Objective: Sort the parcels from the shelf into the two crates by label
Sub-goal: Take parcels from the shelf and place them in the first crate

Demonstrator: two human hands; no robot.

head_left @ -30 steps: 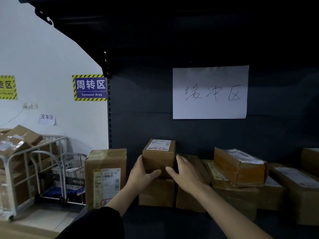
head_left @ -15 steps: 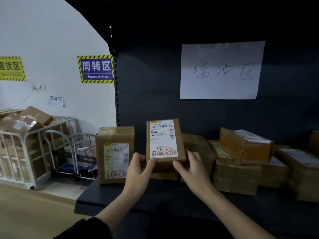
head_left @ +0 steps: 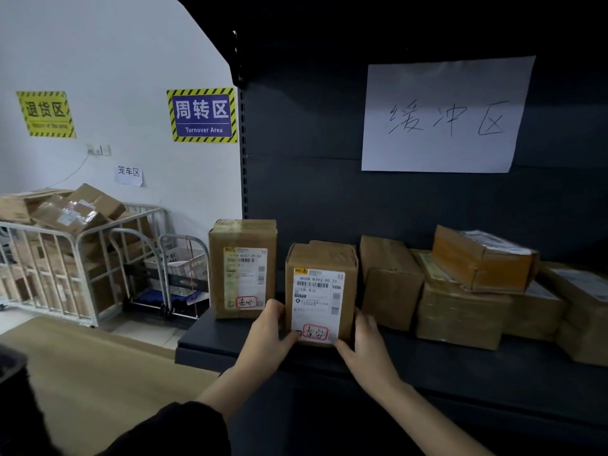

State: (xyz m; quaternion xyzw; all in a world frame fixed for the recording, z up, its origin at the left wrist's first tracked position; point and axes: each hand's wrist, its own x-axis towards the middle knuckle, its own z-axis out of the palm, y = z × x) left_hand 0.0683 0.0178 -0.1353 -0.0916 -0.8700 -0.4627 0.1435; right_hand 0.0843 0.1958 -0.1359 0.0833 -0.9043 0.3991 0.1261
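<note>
Item: small brown parcel (head_left: 320, 292), cardboard, one white shipping label (head_left: 316, 304) on the face turned toward the camera. Location: standing on the dark shelf (head_left: 427, 353) near its front edge, held between the two hands; the left hand (head_left: 268, 340) clasps its lower left corner, thumb on the label face just beside the red-circled handwritten mark (head_left: 316, 332), and the right hand (head_left: 368, 350) cups its lower right corner, fingers wrapped round the side and out of sight behind. Both hands are closed in a grasp on this parcel; whether its base rests fully on the shelf or is raised slightly cannot be told. Orientation: long axis upright, top leaning a little away from the fingers; label reads right way up, barcode above, red mark at the bottom nearest the thumbs. Neighbours: a taller parcel (head_left: 242, 268) stands to the outside of the left hand, just beside it, label likewise facing out; an unlabelled-side box (head_left: 390, 284) stands just beyond the right hand's fingers, with a stack of further parcels (head_left: 477, 291) past it. Step in hand, as judged: the label is being presented for reading, the pick made but the sort not yet done. Next move calls for reading the red mark, then carrying the parcel clear of both neighbours to the matching crate; no crate is in view here, so the turn away from the shelf must find it.
</note>
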